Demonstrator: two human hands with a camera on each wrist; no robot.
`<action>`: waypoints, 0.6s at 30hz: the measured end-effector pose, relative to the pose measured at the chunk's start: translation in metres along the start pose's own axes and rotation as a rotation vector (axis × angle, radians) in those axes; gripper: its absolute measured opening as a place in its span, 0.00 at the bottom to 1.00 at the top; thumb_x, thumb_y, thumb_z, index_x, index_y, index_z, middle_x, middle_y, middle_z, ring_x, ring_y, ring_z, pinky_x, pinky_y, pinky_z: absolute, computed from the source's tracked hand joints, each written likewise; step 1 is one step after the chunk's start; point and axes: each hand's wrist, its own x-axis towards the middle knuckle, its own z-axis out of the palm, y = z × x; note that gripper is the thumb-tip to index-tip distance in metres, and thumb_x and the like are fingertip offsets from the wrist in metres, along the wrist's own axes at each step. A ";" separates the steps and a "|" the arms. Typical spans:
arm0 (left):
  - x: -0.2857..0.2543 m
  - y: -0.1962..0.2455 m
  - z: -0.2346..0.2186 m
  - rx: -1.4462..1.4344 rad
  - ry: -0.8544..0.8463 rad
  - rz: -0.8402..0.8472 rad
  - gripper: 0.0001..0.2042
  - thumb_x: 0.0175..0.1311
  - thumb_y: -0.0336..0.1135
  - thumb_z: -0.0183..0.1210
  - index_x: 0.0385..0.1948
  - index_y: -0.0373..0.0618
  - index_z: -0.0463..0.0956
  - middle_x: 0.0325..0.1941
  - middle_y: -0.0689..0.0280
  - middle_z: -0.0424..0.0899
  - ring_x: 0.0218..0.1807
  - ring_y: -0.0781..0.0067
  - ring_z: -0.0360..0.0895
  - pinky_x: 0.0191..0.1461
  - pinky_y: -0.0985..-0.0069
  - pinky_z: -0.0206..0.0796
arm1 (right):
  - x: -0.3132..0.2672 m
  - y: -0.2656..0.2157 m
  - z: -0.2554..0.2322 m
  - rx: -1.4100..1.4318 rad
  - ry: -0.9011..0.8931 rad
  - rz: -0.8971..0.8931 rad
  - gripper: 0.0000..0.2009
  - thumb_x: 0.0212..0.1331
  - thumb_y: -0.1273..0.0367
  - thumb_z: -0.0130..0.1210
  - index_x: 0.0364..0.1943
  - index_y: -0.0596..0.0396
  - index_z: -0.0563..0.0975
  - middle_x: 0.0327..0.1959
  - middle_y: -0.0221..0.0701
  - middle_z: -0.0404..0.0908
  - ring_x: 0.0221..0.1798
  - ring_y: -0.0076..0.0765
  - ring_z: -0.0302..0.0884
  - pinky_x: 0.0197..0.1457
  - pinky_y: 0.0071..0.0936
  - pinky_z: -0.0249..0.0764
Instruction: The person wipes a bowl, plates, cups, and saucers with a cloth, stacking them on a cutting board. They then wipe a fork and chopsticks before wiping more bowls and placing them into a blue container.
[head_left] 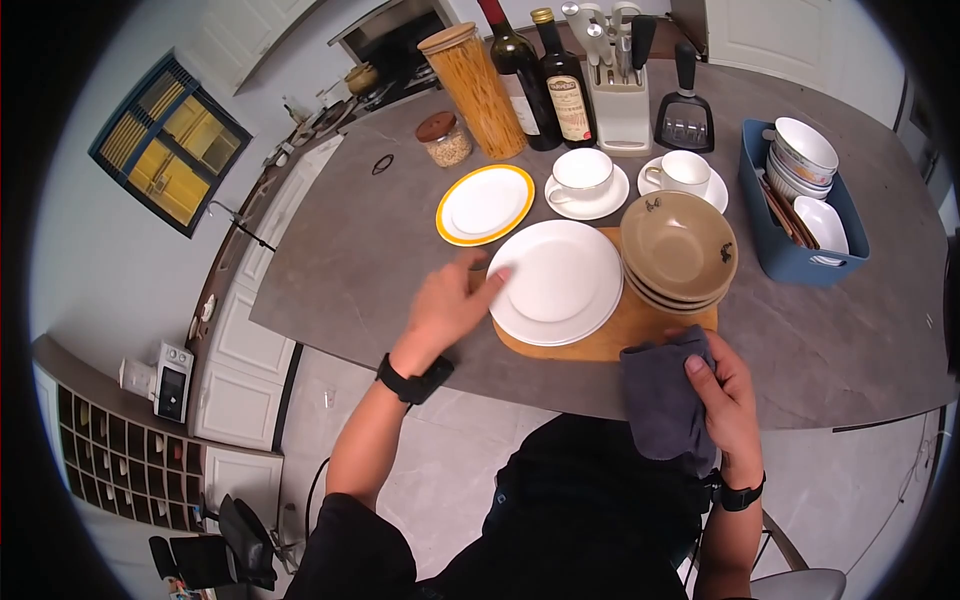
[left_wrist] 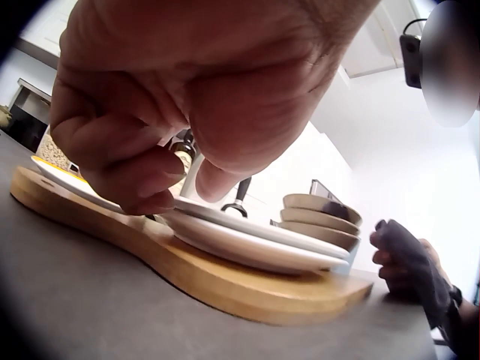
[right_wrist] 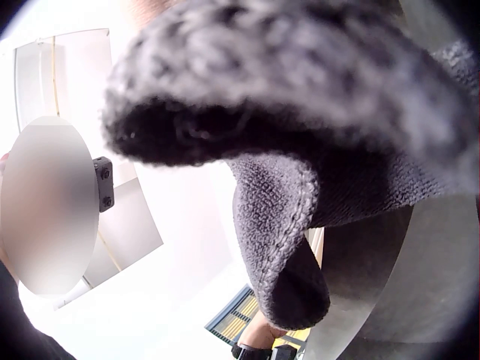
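Left hand (head_left: pixel 448 308): half open, holding nothing, at white plates (head_left: pixel 560 280); contact unclear
Right hand (head_left: pixel 730 400): curled, gripping grey cloth (head_left: pixel 658 395)
Brown bowls (head_left: pixel 680 245): stacked right of plates

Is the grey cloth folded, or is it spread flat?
Loosely folded: the grey cloth hangs gathered in the right hand, and the right wrist view shows its layers overlapping.

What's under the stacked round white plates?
Under the stacked round white plates is a tan wooden board; it shows past the plates' edges. The plates cover part of it, so I can't see whether anything is tucked there.
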 end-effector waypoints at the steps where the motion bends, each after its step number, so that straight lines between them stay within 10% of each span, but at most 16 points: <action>1: 0.009 -0.005 -0.007 -0.027 0.004 -0.039 0.28 0.70 0.53 0.61 0.58 0.34 0.76 0.25 0.56 0.83 0.28 0.64 0.84 0.36 0.66 0.73 | 0.000 0.000 0.001 0.000 0.002 -0.001 0.16 0.78 0.69 0.50 0.63 0.63 0.75 0.53 0.29 0.83 0.55 0.22 0.79 0.62 0.22 0.72; 7: 0.086 -0.075 0.009 -0.461 0.312 -0.290 0.30 0.65 0.36 0.69 0.62 0.26 0.67 0.33 0.59 0.81 0.28 0.67 0.83 0.31 0.75 0.82 | 0.002 -0.002 0.003 -0.007 0.030 -0.007 0.17 0.75 0.67 0.55 0.61 0.63 0.75 0.50 0.29 0.84 0.52 0.21 0.81 0.58 0.22 0.75; 11: 0.118 -0.102 -0.002 -0.706 -0.052 -0.433 0.18 0.69 0.30 0.63 0.54 0.27 0.72 0.44 0.54 0.83 0.39 0.68 0.86 0.37 0.76 0.86 | 0.001 0.007 -0.007 0.080 0.027 -0.046 0.21 0.65 0.68 0.66 0.58 0.63 0.77 0.48 0.30 0.86 0.49 0.23 0.82 0.56 0.24 0.78; 18: 0.102 -0.098 -0.007 -1.146 0.041 -0.429 0.14 0.73 0.20 0.51 0.56 0.23 0.67 0.53 0.48 0.81 0.48 0.55 0.88 0.49 0.69 0.89 | -0.023 -0.002 -0.010 0.249 -0.086 0.206 0.21 0.60 0.73 0.68 0.57 0.65 0.78 0.49 0.36 0.88 0.49 0.31 0.86 0.58 0.29 0.81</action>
